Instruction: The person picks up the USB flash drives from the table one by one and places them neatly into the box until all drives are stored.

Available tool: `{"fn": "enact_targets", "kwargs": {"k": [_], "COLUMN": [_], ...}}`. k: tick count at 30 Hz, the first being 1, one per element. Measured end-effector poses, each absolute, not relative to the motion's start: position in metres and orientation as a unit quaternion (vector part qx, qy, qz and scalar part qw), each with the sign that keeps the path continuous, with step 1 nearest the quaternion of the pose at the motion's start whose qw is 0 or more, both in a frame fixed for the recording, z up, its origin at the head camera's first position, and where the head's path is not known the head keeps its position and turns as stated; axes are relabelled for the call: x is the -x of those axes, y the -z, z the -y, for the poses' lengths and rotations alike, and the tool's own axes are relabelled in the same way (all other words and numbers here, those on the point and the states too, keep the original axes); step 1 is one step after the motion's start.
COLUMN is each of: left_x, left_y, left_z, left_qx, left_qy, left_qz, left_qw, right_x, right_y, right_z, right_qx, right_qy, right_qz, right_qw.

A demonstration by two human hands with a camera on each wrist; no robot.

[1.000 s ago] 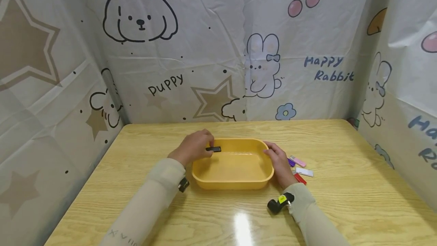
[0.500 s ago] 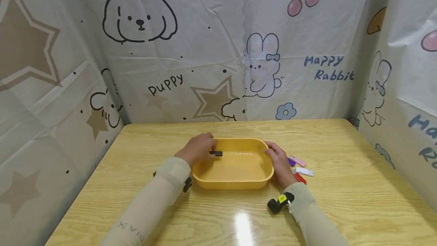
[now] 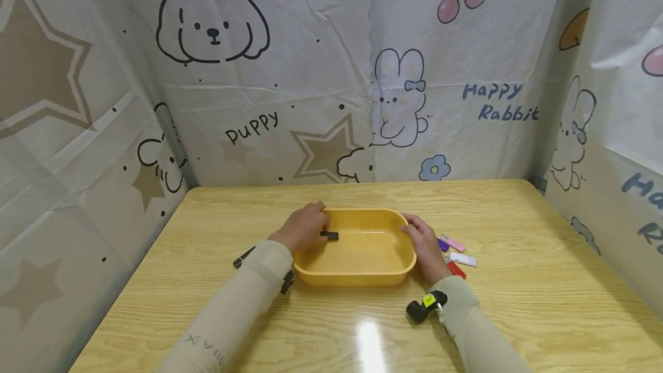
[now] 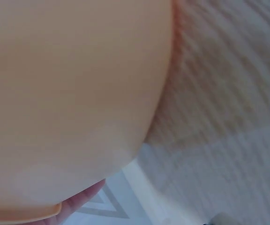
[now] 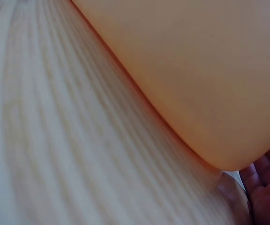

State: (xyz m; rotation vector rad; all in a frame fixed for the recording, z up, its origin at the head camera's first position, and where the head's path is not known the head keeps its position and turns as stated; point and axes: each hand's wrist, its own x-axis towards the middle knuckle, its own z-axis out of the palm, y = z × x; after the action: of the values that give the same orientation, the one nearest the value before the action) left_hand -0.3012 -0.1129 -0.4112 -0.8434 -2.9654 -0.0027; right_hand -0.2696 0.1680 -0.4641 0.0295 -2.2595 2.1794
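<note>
A yellow plastic basin [image 3: 357,278] sits on the wooden table between both hands. My left hand [image 3: 303,229] is at its left end and pinches a small black stick, apparently a flash drive [image 3: 330,235], just inside the basin; the fingers cover part of it. The basin's right rim is gripped by my right hand [image 3: 423,246]. In the left wrist view the basin's outer wall [image 4: 78,93] fills much of the picture, with fingers [image 4: 81,199] against it. Fingers [image 5: 266,168] of the right hand touch the basin's far end in the right wrist view.
Just right of the right hand lie several flash drives: a pink one [image 3: 453,243], a white one [image 3: 463,259], a red one [image 3: 456,270] and a partly hidden purple one [image 3: 442,244]. A patterned cloth [image 3: 321,73] encloses the table [image 3: 197,246].
My left hand has moved slightly right and down, bringing the black flash drive lower into the basin. The right hand and basin have stayed nearly still.
</note>
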Motion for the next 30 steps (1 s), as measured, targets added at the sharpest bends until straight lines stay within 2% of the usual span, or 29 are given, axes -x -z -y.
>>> {"fn": "enact_targets", "kwargs": {"k": [30], "left_x": [0.298], "left_y": [0.422], "left_z": [0.112], "left_qx": [0.269], "left_qy": [-0.046], "left_qz": [0.959], "left_qw": [0.078], "right_x": [0.273], "right_y": [0.467], "right_z": [-0.172], "right_qx": [-0.007], "right_qy": [-0.702], "right_qz": [0.712], "right_qw": [-0.010]}}
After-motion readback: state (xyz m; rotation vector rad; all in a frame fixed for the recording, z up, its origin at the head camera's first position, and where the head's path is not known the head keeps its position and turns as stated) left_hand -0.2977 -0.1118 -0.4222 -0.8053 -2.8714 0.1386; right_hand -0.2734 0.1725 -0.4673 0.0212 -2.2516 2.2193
